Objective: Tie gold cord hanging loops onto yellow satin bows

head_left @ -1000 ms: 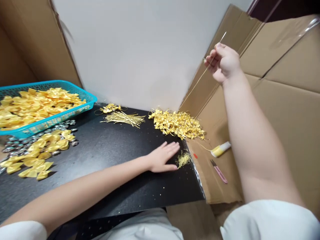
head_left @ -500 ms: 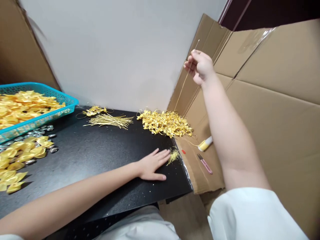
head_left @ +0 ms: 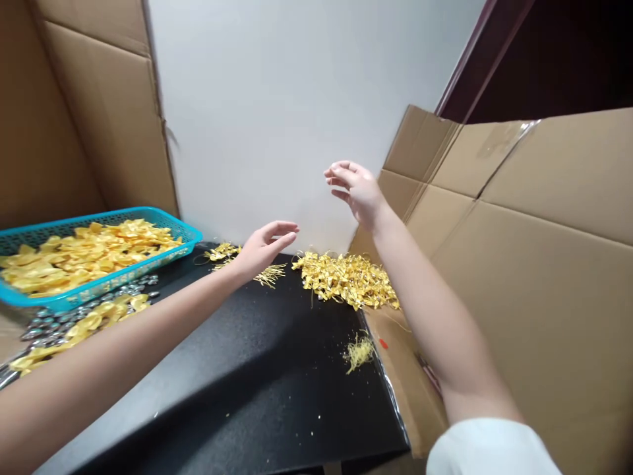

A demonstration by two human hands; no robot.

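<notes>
My left hand (head_left: 264, 247) hovers open above the back of the black table (head_left: 257, 382), fingers stretched out, just over a bundle of thin gold strands (head_left: 270, 274). My right hand (head_left: 357, 188) is raised higher in front of the white wall, fingers loosely apart; I see no thread or needle in it. A heap of small gold bows (head_left: 346, 278) lies below it at the table's back right. A small tuft of gold thread scraps (head_left: 360, 351) sits near the table's right edge.
A teal basket (head_left: 182, 244) full of yellow ribbon pieces stands at the left. Loose yellow pieces (head_left: 93, 318) and silver beads (head_left: 47, 326) lie in front of it. Cardboard sheets (head_left: 534, 277) wall in the right and left sides.
My left hand lifted off the table near the scrap tuft and moved back and left. My right hand dropped lower and leftward; the thread it was pulling no longer shows. The view tilted up.
</notes>
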